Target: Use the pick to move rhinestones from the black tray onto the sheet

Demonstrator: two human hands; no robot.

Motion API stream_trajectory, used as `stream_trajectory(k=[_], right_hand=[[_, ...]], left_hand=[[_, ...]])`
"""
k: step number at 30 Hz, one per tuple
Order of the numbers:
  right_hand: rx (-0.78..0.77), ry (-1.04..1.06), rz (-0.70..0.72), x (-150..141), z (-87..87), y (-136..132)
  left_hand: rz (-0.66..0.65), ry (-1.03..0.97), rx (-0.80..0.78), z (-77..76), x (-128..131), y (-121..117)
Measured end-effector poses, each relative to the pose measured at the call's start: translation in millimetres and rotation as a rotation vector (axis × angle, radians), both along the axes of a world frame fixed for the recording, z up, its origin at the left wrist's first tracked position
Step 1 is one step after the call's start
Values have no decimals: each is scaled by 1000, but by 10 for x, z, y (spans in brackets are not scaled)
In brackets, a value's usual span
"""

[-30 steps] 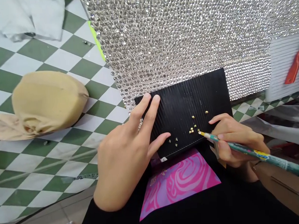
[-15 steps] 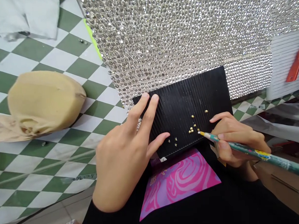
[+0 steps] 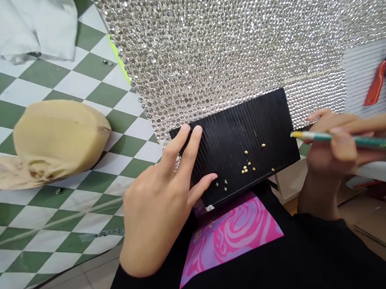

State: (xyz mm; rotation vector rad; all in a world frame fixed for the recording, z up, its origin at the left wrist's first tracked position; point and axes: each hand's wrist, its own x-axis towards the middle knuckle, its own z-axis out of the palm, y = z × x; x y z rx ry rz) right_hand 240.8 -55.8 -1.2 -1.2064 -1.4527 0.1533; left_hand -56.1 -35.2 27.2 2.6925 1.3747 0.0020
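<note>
My left hand (image 3: 163,205) lies with fingers stretched over the left end of a black ridged tray (image 3: 227,134); two fingertips touch its top near the far edge, and the thumb rests near the front. Several small gold rhinestones (image 3: 245,169) sit on the tray's right half. Close to my left thumb are a few tiny silvery pieces (image 3: 226,182). My right hand (image 3: 336,142), blurred, is closed around a green pencil (image 3: 355,140) with a yellowish tip, held off to the right of the tray. Whether anything sticks to the tip cannot be made out.
A sheet covered in silver rhinestones (image 3: 223,45) fills the far side. A tied, cloth-wrapped beige bundle (image 3: 61,137) lies on the green-and-white checked table cover (image 3: 93,204). Red-handled pliers (image 3: 376,83) rest on lined paper (image 3: 353,73). Pink patterned card (image 3: 235,236) is below the tray.
My right hand has lifted the pencil off the tray among the gold rhinestones and moved it up and to the right. My left hand stays in place on the tray.
</note>
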Motion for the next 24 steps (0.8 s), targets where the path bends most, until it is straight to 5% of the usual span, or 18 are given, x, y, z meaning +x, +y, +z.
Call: stream_trajectory(k=[3,8,24], right_hand=[[228,-33,-7,209,-36,398],[192,-95,-32,368,-23,750],[-96,-314,-129,341,19,666]], left_hand=[[4,13,-16,5,-2,7],[16,58,-42,41,5,17],[7,24,-34,38,4,8]])
